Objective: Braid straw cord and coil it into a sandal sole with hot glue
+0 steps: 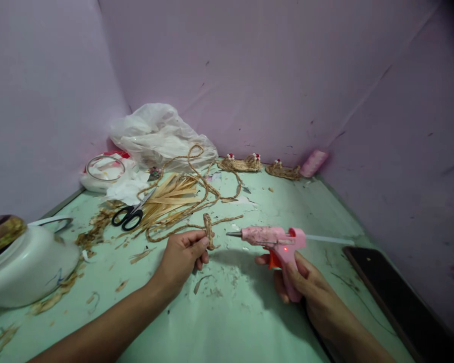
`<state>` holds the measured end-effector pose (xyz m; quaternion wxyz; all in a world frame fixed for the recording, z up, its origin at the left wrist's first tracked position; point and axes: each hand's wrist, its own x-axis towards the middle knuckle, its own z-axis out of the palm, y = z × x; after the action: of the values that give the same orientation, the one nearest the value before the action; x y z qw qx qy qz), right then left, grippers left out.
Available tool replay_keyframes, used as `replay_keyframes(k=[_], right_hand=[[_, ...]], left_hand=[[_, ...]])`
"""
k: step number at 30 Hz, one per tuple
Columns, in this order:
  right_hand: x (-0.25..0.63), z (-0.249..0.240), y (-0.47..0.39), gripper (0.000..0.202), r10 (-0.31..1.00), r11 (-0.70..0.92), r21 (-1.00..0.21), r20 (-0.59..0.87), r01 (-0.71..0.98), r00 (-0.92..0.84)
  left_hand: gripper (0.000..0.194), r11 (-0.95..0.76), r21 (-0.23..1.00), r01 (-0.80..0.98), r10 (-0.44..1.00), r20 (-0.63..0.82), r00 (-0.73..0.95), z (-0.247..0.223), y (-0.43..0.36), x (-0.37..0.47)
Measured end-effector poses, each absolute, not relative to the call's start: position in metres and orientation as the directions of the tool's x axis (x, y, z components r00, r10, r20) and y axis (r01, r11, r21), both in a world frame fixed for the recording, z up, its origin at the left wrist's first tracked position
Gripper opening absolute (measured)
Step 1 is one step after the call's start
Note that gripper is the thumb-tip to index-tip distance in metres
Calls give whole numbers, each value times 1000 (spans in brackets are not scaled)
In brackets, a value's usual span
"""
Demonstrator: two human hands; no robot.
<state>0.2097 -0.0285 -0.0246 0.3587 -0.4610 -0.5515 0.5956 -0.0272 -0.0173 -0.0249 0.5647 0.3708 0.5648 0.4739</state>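
Note:
Between thumb and fingers, my left hand (185, 254) pinches a short folded piece of braided straw cord (208, 227), held nearly upright above the table. A long tail of the same cord (174, 234) runs from it to the left and loops back across the table. My right hand (302, 280) grips a pink hot glue gun (267, 236) by its handle. Its metal nozzle points left towards the cord piece, a small gap apart. A red light glows on the gun, and a clear glue stick (329, 239) sticks out of its back. Some fingers are near the orange trigger.
Black-handled scissors (130, 216) lie by flat straw strips (174, 194). Behind are a white plastic bag (162, 136), clear tape roll (106, 168), woven straw pieces (242, 165) and pink spool (313, 163). A white pot (30, 267) stands left; a dark phone-like slab (393, 297) lies right.

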Motion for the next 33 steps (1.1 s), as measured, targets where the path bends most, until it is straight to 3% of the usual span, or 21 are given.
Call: replay_keyframes(k=[28, 33], right_hand=[[208, -41, -31, 32, 951, -8, -983, -64, 183, -302], [206, -37, -32, 34, 944, -62, -979, -121, 196, -308]], left_hand=[[23, 265, 964, -22, 963, -266, -41, -19, -20, -26], [24, 274, 962, -20, 960, -274, -49, -19, -19, -26]])
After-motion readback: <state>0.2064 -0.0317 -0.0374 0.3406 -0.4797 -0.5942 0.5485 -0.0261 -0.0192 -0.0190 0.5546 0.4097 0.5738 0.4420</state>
